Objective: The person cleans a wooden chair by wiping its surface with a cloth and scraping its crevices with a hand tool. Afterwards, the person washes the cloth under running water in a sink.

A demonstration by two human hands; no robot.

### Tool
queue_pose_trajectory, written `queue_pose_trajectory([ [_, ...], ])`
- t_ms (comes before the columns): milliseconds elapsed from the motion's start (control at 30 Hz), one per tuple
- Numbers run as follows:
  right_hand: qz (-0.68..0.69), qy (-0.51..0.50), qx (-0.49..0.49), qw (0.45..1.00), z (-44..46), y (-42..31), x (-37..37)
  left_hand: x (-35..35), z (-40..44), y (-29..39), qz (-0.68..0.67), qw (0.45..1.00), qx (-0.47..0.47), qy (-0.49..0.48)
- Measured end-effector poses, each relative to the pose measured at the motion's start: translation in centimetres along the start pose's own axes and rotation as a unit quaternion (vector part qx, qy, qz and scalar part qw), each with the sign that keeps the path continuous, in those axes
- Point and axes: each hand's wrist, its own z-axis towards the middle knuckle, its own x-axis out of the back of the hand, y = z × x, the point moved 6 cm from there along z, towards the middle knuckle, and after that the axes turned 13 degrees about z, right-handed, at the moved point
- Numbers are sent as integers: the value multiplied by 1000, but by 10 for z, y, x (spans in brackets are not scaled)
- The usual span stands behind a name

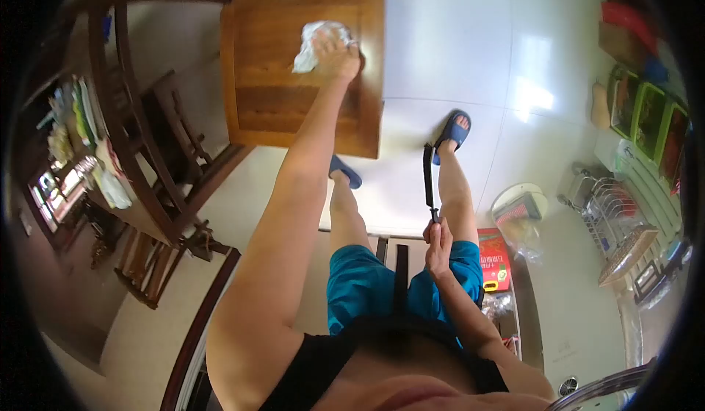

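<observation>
My left hand [336,55] presses a crumpled white cloth [307,55] onto a square brown wooden seat [272,51], near its far right part. The fingers lie over the cloth, and some of it is hidden under the palm. My right hand [438,246] is closed around the thin handle of a long, narrow black brush [429,176]. The brush points away from me, above my right lower leg and apart from the seat. Its bristles are too small to make out clearly.
Dark wooden furniture [132,117] stands along the left. At right are a wire dish rack [606,205], green-edged bins [650,117] and a round white container [518,202]. A red box [493,257] stands beside my right leg. Pale tiles [455,51] cover the floor.
</observation>
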Motion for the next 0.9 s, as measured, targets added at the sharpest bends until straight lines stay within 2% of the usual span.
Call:
queue_pose_trajectory([
  [33,17,12,-6,1000,4,-16,17,5,4,1,-30,998,35,-46],
  [100,50,51,-32,997,12,-39,59,-8,-1,5,-114,990,3,-84],
  [167,84,59,-20,994,31,-88,84,-12,-18,14,-127,980,-67,-138],
  [233,-22,53,2,998,53,-122,112,24,-43,21,-50,984,-14,-168],
  [333,-67,52,41,996,87,-178,118,76,-80,66,-167,973,-11,-160],
  [367,-75,43,50,995,100,-189,114,129,-93,101,-270,930,-125,-215],
  [400,-113,23,89,989,112,-204,100,112,-112,109,-266,936,-109,-205],
  [433,-192,-37,41,980,127,-198,88,151,-134,135,-390,875,-142,-251],
  [467,-202,-76,125,968,135,-209,66,154,-150,148,-510,808,-150,-255],
  [500,-276,-122,168,938,142,-223,38,150,-160,152,-526,790,-77,-305],
  [533,-299,-173,233,909,150,-221,13,175,-160,162,-654,703,-31,-277],
  [567,-310,-243,248,885,154,-239,-18,199,-155,163,-762,599,12,-244],
  [600,-322,-321,224,862,165,-236,-43,184,-150,147,-797,552,106,-221],
  [633,-326,-385,274,819,177,-228,-65,156,-149,131,-821,498,198,-197],
  [667,-341,-432,247,798,197,-217,-85,134,-144,110,-852,441,263,-106],
  [700,-354,-477,220,773,219,-210,-108,119,-144,84,-830,413,360,-108],
  [733,-394,-470,224,757,238,-218,-133,85,-146,55,-872,371,306,-88],
  [767,-431,-469,218,740,248,-219,-161,100,-150,33,-824,388,411,-44],
  [800,-458,-507,198,703,262,-203,-192,118,-150,7,-742,506,436,-52],
  [833,-484,-541,182,663,273,-182,-219,129,-148,-11,-703,553,440,-75],
  [867,-487,-560,257,619,275,-155,-238,123,-148,-26,-727,501,465,-68],
  [900,-488,-571,333,569,284,-129,-258,118,-150,-43,-635,550,535,-86],
])
